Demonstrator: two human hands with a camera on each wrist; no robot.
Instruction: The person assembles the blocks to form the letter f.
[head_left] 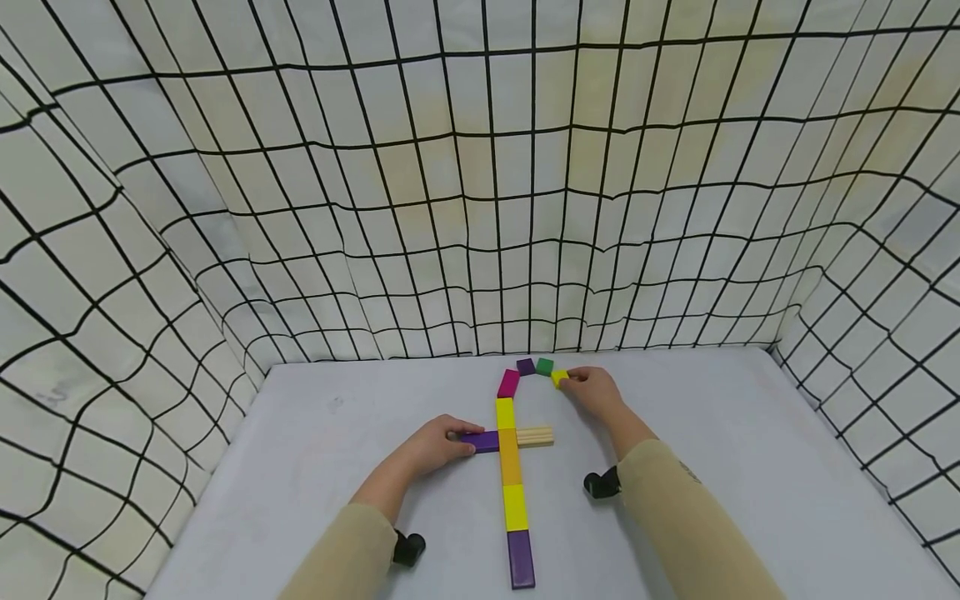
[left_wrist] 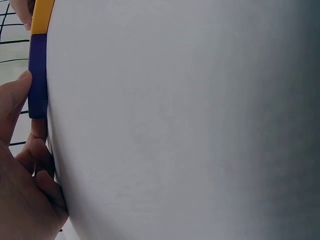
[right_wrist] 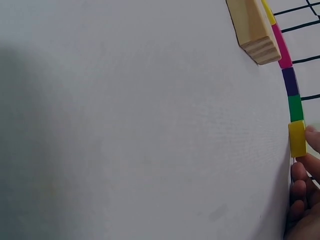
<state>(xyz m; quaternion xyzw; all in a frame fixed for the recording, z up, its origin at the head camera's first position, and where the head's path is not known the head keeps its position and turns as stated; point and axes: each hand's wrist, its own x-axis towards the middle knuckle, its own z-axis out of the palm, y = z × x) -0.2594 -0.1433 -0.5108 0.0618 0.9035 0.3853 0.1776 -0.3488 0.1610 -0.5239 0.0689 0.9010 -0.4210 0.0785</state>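
My left hand holds the free end of a purple block, thumb on one side and fingers on the other. The block's far end meets an orange block in a lengthwise row. Across from it lies a natural wood block with grooved lines. Farther back, my right hand pinches a small yellow block between thumb and finger. This block sits at the end of a curve, beside a green block, a small dark purple block and a pink block.
Yellow blocks and a long purple block continue the row towards me. All lie on a white table. Black netting over pale walls encloses the back and sides. Black wrist devices hang below both sleeves.
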